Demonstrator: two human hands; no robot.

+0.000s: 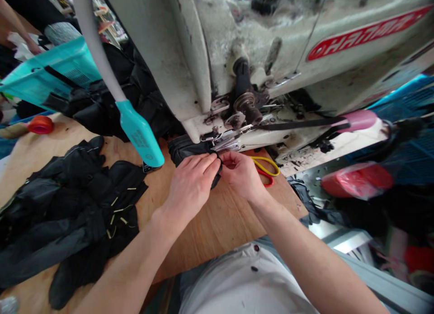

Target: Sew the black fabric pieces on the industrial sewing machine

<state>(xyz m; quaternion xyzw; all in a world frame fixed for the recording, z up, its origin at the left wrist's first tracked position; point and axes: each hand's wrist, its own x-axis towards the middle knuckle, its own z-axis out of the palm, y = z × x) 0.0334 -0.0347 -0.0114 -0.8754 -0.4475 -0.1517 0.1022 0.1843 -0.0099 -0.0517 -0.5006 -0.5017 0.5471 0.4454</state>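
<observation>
Currently, the black fabric piece (pixel 190 147) lies at the far edge of the wooden tabletop (pixel 217 228), under the head of the Hanma sewing machine (pixel 169 47). The left hand (pixel 195 180) presses on it from above; its thumb is hidden, so whether it also grips cannot be told. The right hand (pixel 239 171) pinches the fabric's edge between thumb and forefinger. The step in hand appears to be positioning this edge at the stitching point; the next move calls for steady alignment and fingertips clear of the needle area. Yellow and red handle loops (pixel 276 169), apparently of scissors, lie beside the right hand, near the tabletop's right edge. Black garment pieces (pixel 77 196) cover the tabletop's left side. Beyond its far left corner stands a turquoise basket (pixel 29 81); its contents cannot be made out. At right, clear plastic encloses a red bundle (pixel 359 180).
</observation>
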